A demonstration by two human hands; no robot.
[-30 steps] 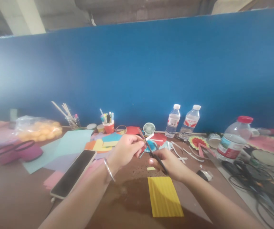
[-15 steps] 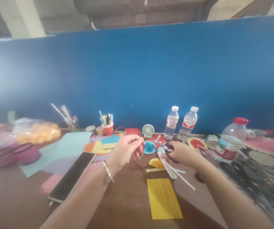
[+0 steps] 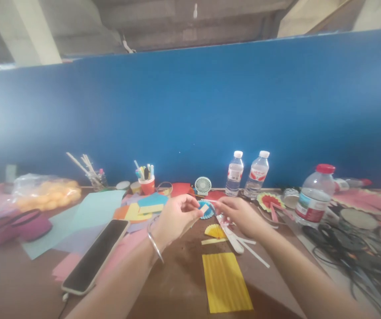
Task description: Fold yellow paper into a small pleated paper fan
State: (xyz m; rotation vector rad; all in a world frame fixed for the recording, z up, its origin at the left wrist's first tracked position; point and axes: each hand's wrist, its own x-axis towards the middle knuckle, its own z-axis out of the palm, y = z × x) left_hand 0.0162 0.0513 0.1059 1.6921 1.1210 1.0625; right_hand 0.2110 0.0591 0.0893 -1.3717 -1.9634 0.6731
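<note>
My left hand [image 3: 181, 217], with a silver bangle at the wrist, pinches a small pale strip [image 3: 204, 208] between thumb and fingertips. My right hand [image 3: 240, 215] is close by on the right, its fingers pressed together; a thin light sliver shows at their tips, too small to name. Behind the hands lies a blue pleated paper rosette [image 3: 207, 214]. Below are a yellow pleated paper fan [image 3: 215, 231], a flat wooden stick [image 3: 233, 241] and several white strips [image 3: 255, 256]. A yellow paper sheet [image 3: 227, 283] lies nearer to me.
A phone [image 3: 95, 257] and coloured papers [image 3: 100, 206] lie at left. Along the back stand a cup of pens [image 3: 147, 184], a small fan [image 3: 203, 185] and water bottles [image 3: 233, 175]. A larger red-capped bottle [image 3: 315, 197] and tangled cables [image 3: 343, 243] occupy the right.
The scissors that were in my right hand no longer show. My right hand has moved slightly left, and its fingertips now pinch together close to the left hand. The pale strip is more visible.
</note>
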